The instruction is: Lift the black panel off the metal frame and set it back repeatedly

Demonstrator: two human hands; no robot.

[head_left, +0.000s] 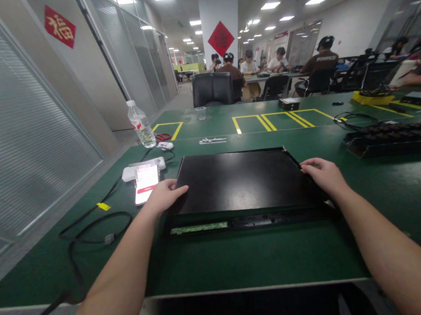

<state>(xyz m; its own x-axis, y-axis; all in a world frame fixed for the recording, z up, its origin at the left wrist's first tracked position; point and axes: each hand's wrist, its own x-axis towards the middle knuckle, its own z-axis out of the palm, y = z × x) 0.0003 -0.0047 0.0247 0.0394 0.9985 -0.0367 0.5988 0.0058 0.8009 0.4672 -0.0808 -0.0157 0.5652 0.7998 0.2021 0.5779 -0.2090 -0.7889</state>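
Note:
A flat black panel point(238, 177) lies on the green table point(251, 258) in front of me, with a strip of green circuit board point(198, 228) showing along its near edge. My left hand point(164, 195) grips the panel's left edge, fingers curled over it. My right hand point(324, 175) grips the right edge the same way. Both forearms reach in from the bottom of the view.
A phone point(145, 184) and a white power strip point(143, 167) lie left of the panel, with black cables point(93, 231) trailing off. A water bottle point(141, 124), red scissors, a plastic cup and a black tray point(404, 136) stand farther off. Several people sit at far tables.

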